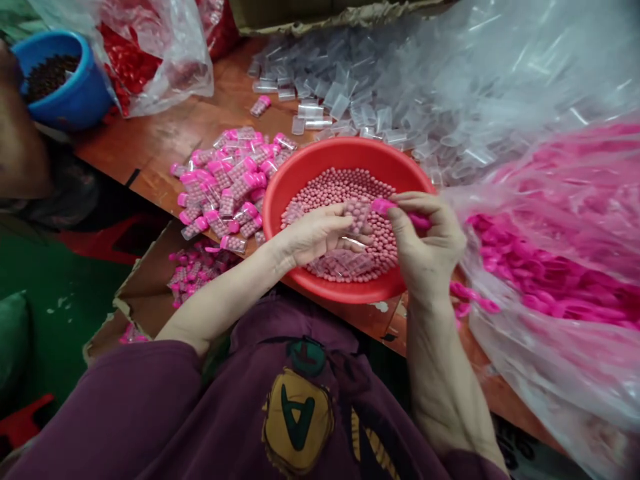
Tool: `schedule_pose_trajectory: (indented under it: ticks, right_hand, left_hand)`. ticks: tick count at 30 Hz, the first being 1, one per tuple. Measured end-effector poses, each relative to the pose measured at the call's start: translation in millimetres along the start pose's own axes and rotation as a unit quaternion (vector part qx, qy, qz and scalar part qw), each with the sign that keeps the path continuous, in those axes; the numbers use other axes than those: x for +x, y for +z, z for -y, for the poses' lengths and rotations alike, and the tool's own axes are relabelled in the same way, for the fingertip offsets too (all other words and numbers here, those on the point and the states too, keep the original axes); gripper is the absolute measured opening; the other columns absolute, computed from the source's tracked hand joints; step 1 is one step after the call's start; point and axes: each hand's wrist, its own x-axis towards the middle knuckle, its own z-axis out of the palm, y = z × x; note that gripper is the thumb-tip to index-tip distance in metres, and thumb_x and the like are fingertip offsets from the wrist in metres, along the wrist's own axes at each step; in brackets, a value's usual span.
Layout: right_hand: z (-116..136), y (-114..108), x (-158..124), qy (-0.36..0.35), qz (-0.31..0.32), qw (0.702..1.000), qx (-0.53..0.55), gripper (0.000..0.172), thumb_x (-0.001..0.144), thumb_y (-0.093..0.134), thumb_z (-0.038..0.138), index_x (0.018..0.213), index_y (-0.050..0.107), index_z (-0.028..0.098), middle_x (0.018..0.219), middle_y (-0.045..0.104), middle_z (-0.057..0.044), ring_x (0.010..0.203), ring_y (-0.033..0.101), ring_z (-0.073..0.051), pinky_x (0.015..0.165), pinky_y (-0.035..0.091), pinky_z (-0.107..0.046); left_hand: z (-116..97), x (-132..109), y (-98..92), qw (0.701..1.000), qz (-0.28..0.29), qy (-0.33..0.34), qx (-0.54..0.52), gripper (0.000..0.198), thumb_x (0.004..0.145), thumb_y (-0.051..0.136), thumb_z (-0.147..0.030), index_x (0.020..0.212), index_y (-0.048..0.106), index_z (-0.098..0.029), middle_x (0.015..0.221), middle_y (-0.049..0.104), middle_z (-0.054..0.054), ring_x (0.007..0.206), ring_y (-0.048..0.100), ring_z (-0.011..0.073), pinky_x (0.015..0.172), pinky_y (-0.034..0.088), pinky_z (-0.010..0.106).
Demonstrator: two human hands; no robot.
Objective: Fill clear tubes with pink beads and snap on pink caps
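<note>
Over a red basin (345, 293) of small pink beads (340, 183), my left hand (317, 233) is closed on a small clear plastic container (356, 215) filled with beads. My right hand (433, 237) pinches a bright pink cap (383, 205) at the container's top end; whether it is seated cannot be told. More pink plastic shows under the right fingers, in the palm. A few clear containers (345, 265) lie on the beads at the near side of the basin. Left of the basin is a heap of filled, pink-capped containers (230, 180).
Clear containers (340, 100) pile up behind the basin. At right lies a plastic bag of pink caps (545, 273). A cardboard box (145, 270) below the table's left edge holds filled containers. A blue bowl (90, 100) and another person's arm (23, 140) are far left.
</note>
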Motion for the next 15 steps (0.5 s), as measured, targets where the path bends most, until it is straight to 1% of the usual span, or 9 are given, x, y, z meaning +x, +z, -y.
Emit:
schedule_pose_trajectory:
  ticks: [2,6,7,9,10,11,12,14,15]
  right_hand:
    - [4,1,-6,-0.01,0.056,0.998,-0.011,0.016,0.101,0.086,0.04,0.11,0.083,0.028,0.113,0.087,-0.005,0.108,0.084,-0.025,0.099,0.07,-0.043]
    - [7,-9,-12,-0.012,0.161,0.987,-0.025,0.014,0.101,0.085,0.034,0.114,0.087,0.03,0.116,0.089,-0.005,0.109,0.085,-0.025,0.102,0.071,-0.044]
    - [8,-13,-12,-0.008,0.182,0.983,-0.029,0.015,0.102,0.084,0.034,0.116,0.087,0.03,0.116,0.089,-0.005,0.108,0.085,-0.025,0.101,0.071,-0.044]
    - [9,-20,-13,0.005,0.213,0.976,-0.046,0.018,0.102,0.085,0.034,0.119,0.088,0.031,0.112,0.09,-0.004,0.102,0.086,-0.025,0.096,0.072,-0.042]
    - [9,-22,-12,0.008,0.21,0.976,-0.058,0.018,0.102,0.085,0.035,0.119,0.088,0.031,0.11,0.09,-0.004,0.097,0.086,-0.025,0.091,0.072,-0.041]
    - [10,-24,-12,0.009,0.192,0.979,-0.071,0.017,0.102,0.086,0.037,0.118,0.089,0.031,0.108,0.09,-0.004,0.094,0.086,-0.025,0.088,0.072,-0.041]
    - [10,-25,-11,0.008,0.16,0.984,-0.081,0.016,0.102,0.087,0.039,0.116,0.089,0.031,0.107,0.089,-0.004,0.092,0.085,-0.025,0.086,0.072,-0.041]
    - [11,-25,-11,0.01,0.087,0.993,-0.085,0.017,0.102,0.088,0.043,0.114,0.088,0.032,0.107,0.089,-0.004,0.093,0.085,-0.025,0.088,0.072,-0.042]
    - [12,-23,-10,0.011,0.067,0.994,-0.081,0.017,0.102,0.088,0.044,0.115,0.088,0.033,0.108,0.089,-0.003,0.094,0.085,-0.025,0.089,0.073,-0.043]
  left_hand:
    - [1,-4,-0.7,0.999,-0.028,0.018,-0.007,0.009,0.104,0.07,-0.02,0.112,0.068,-0.017,0.102,0.083,0.008,0.085,0.081,0.0171,0.082,0.064,0.03]
    - [2,-8,-2.4,0.997,-0.062,0.039,-0.013,0.011,0.101,0.071,-0.019,0.111,0.065,-0.019,0.099,0.079,0.004,0.084,0.078,0.0156,0.079,0.06,0.028]
    - [2,-8,-2.7,0.997,-0.065,0.042,-0.013,0.011,0.1,0.071,-0.02,0.11,0.065,-0.019,0.096,0.077,0.003,0.082,0.077,0.0151,0.078,0.059,0.027]
    - [2,-8,-3.0,0.996,-0.068,0.049,-0.007,0.01,0.099,0.069,-0.019,0.108,0.066,-0.018,0.09,0.073,0.001,0.076,0.072,0.0133,0.073,0.056,0.026]
    - [3,-9,-2.8,0.997,-0.066,0.051,0.001,0.008,0.099,0.067,-0.018,0.106,0.066,-0.018,0.087,0.072,0.0,0.073,0.069,0.0123,0.072,0.054,0.025]
    - [3,-9,-2.2,0.997,-0.062,0.052,0.011,0.005,0.099,0.066,-0.018,0.104,0.067,-0.017,0.086,0.07,0.0,0.071,0.067,0.0116,0.07,0.053,0.025]
    - [3,-10,-1.4,0.997,-0.057,0.051,0.026,0.002,0.099,0.065,-0.018,0.101,0.066,-0.017,0.085,0.07,0.001,0.071,0.065,0.0113,0.07,0.053,0.025]
    - [3,-12,1.1,0.997,-0.043,0.037,0.058,0.003,0.1,0.064,-0.017,0.097,0.066,-0.017,0.085,0.071,0.002,0.073,0.065,0.012,0.069,0.052,0.025]
    - [2,-13,2.6,0.996,-0.036,0.027,0.071,0.003,0.1,0.064,-0.017,0.097,0.066,-0.017,0.085,0.071,0.003,0.075,0.066,0.0126,0.068,0.052,0.025]
